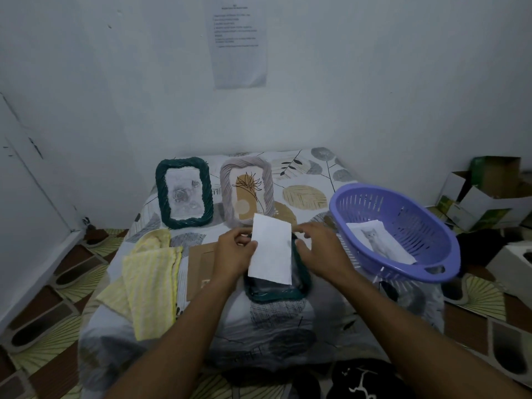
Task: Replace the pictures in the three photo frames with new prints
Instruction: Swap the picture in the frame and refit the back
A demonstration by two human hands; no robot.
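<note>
A dark green frame (184,194) with a grey rose picture and a grey frame (247,194) with a brown plant print stand upright at the back of the table. A third dark green frame (276,292) lies flat near the front. My left hand (234,254) pinches the left edge of a white print (272,249), blank side up, over that flat frame. My right hand (319,249) rests on the flat frame's right rim, fingers curled over it. A brown backing board (201,266) lies left of the frame.
A purple plastic basket (403,226) at the right holds a cat print (377,240). A yellow cloth (149,272) lies at the left. The table has a leaf-patterned cover (305,194). Cardboard boxes (489,194) sit on the floor to the right.
</note>
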